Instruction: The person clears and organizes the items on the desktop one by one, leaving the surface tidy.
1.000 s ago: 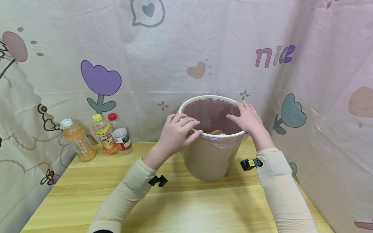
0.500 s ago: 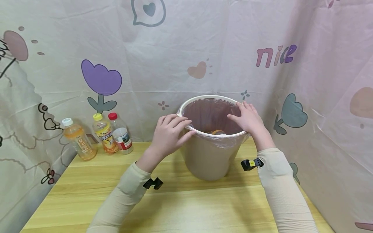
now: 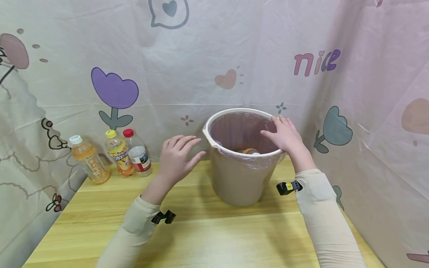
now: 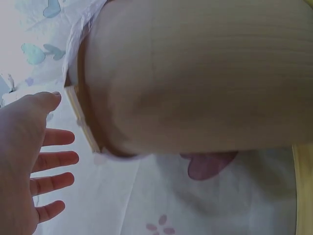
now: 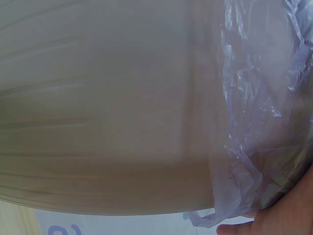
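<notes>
A beige trash bin [image 3: 239, 182] stands upright on the table, with a clear plastic liner [image 5: 249, 112] folded over its pale rim. My left hand [image 3: 175, 158] is in the air left of the bin, apart from the rim, its fingers spread and nothing in it. In the left wrist view that hand's fingers [image 4: 54, 160] show beside the rim. My right hand [image 3: 286, 136] rests on the rim's right side, thumb extended over the opening. Down inside the bin lies a bottle [image 3: 250, 152] with some orange on it, mostly hidden by the front rim.
Three bottles stand at the table's back left: an orange drink with a white cap [image 3: 89, 160], a yellow-capped one [image 3: 120, 154] and a red-capped clear one [image 3: 138, 154]. A printed cloth [image 3: 187, 74] hangs behind the wooden table [image 3: 207, 234].
My left hand has come off the rim and moved left, uncovering a raised piece at the bin's left rim. The right hand has stayed on the rim, and the bin has not moved.
</notes>
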Demonstrator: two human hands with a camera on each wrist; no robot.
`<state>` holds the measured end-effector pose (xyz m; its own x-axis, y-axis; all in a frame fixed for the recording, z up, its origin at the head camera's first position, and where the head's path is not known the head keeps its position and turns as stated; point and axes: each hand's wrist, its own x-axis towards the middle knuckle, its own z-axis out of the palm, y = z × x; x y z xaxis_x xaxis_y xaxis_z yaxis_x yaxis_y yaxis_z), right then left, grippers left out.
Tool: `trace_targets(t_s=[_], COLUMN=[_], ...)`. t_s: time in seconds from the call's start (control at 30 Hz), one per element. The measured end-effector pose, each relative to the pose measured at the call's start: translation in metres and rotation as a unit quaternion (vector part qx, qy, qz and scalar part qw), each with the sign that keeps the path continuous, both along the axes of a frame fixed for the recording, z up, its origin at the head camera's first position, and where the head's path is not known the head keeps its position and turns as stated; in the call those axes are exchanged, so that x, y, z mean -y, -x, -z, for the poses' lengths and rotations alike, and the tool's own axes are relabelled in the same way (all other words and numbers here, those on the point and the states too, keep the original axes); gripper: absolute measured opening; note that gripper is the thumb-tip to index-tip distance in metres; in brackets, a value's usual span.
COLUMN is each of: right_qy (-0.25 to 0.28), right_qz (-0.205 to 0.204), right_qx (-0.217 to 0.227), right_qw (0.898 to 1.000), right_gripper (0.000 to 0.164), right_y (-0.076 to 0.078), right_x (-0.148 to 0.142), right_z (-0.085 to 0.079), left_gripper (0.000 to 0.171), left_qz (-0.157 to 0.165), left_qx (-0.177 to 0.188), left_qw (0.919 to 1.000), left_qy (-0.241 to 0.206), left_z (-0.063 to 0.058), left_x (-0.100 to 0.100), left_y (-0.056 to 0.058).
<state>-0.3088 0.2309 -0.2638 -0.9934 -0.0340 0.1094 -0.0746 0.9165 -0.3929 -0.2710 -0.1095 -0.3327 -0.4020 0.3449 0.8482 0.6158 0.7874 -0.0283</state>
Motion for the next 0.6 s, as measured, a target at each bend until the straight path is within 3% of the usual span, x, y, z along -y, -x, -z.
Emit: trace_targets(t_s=[0.6], right_qy=[-0.004], right_qz=[-0.001], right_qx=[-0.003], right_qw=[1.000], right_gripper=[0.080], right_y=[-0.001], right_x=[0.000], right_z=[0.000], left_gripper=[0.042], left_qz=[-0.071], left_qx=[0.036], left_qw=[0.9961], left_qy=[-0.038], left_z=[0.025], left_x=[0.058], left_y=[0.003])
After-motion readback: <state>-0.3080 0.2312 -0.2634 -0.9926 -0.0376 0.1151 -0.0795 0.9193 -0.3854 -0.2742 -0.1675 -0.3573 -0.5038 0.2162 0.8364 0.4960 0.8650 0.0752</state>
